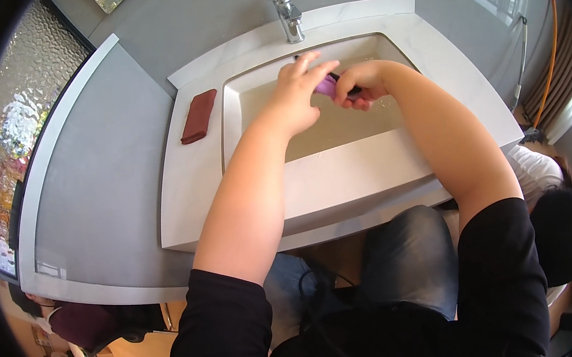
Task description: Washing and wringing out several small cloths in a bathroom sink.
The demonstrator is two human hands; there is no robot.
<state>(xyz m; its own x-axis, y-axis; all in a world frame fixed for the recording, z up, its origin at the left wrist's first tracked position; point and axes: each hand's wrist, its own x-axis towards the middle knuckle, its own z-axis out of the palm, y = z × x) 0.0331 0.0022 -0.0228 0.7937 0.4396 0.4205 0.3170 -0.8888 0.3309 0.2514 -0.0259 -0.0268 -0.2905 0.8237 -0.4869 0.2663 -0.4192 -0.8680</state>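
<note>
Both hands are over the white rectangular sink (344, 135). My right hand (364, 81) is closed around a small purple and black object (325, 86), whose exact kind I cannot make out. Close by on the left, my left hand (297, 95) has its fingers spread beside the object's purple end. Whether the left fingers touch it is unclear. Part of the object is hidden behind the right fingers.
A chrome faucet (289, 18) stands behind the basin. On the counter to the left lies a folded dark red cloth (199, 116). A grey partition (103, 175) rises left of the counter. People are partly visible at lower left and right.
</note>
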